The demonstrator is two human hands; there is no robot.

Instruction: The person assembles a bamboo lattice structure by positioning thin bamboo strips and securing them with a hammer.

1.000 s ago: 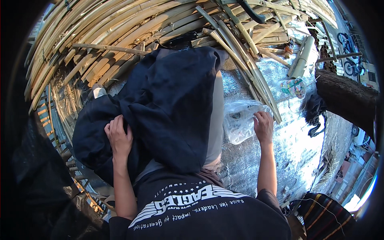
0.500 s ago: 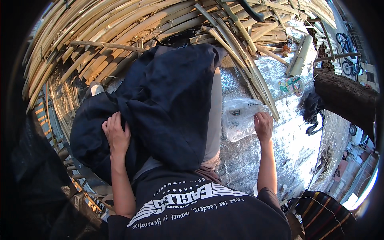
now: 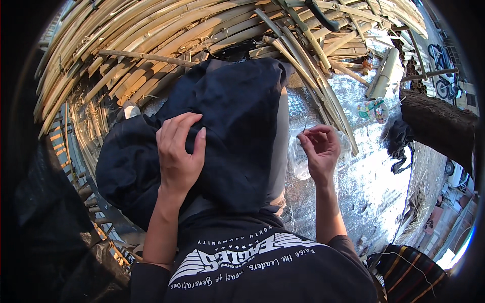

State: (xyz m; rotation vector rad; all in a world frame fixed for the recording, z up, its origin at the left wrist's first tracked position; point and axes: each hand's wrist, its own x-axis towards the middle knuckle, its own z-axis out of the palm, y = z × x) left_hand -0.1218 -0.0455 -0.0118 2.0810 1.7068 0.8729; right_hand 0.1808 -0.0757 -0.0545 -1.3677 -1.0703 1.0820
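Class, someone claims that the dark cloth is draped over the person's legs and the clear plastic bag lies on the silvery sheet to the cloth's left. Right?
Not quite: the head view shows the clear plastic bag lying on the silvery sheet to the dark cloth's right. The cloth is indeed draped over the person's legs.

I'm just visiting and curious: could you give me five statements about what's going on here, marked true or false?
1. A dark cloth lies over the person's lap. True.
2. The right hand partly hides a clear plastic bag from the camera. True.
3. The left hand is over the plastic bag. False: it is over the dark cloth.
4. The bamboo pieces lie behind the person. False: they are piled ahead, beyond the cloth.
5. A thick brown trunk is on the person's right. True.
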